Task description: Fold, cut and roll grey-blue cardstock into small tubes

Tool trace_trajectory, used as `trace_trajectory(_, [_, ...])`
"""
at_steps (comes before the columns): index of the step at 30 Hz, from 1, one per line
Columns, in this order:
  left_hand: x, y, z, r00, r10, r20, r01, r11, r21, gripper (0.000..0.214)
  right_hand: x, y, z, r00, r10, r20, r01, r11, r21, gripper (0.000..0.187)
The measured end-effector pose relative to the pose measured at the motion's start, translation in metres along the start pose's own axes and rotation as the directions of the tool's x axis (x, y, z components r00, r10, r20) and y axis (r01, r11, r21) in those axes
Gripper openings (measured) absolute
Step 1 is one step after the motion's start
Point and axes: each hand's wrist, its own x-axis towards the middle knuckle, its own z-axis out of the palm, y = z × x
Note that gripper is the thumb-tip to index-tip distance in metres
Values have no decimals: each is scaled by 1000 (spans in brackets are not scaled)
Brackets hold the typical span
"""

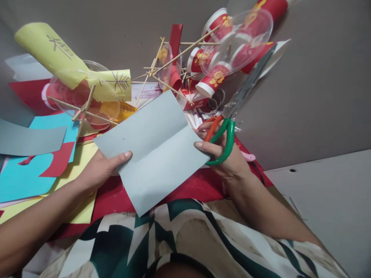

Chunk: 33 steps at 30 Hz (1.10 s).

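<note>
A grey sheet of paper [150, 148] with a crease across its middle is held flat between both hands. My left hand [100, 170] pinches its left edge, thumb on top. My right hand [224, 154] grips the right edge with the thumb while its fingers sit through the green and orange handles of a pair of scissors [232, 116]. The scissor blades point up and to the right, away from the sheet, and look closed.
Sheets of red, yellow and blue paper [26, 177] lie at the left. Behind the sheet are wooden sticks [174, 58], clear plastic lids [237, 40], red paper cups [208, 83] and a rolled yellow paper [49, 50]. A grey wall rises at the right.
</note>
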Motion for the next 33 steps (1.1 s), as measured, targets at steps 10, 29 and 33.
trace_trajectory(10, [6,-4,18,560,828,-25,-595,423,683,14,-11,16,18,949,-14,-316,97,964,248,48])
trace_trajectory(29, [10,21,43,971,235,53,-232,971,-50,23,-3,-9,21,893,-359,-272,389,919,63,38])
trace_trajectory(33, [9,25,36,978,205,39,-198,969,-145,31,-3,-13,22,914,-336,-229,367,924,108,42])
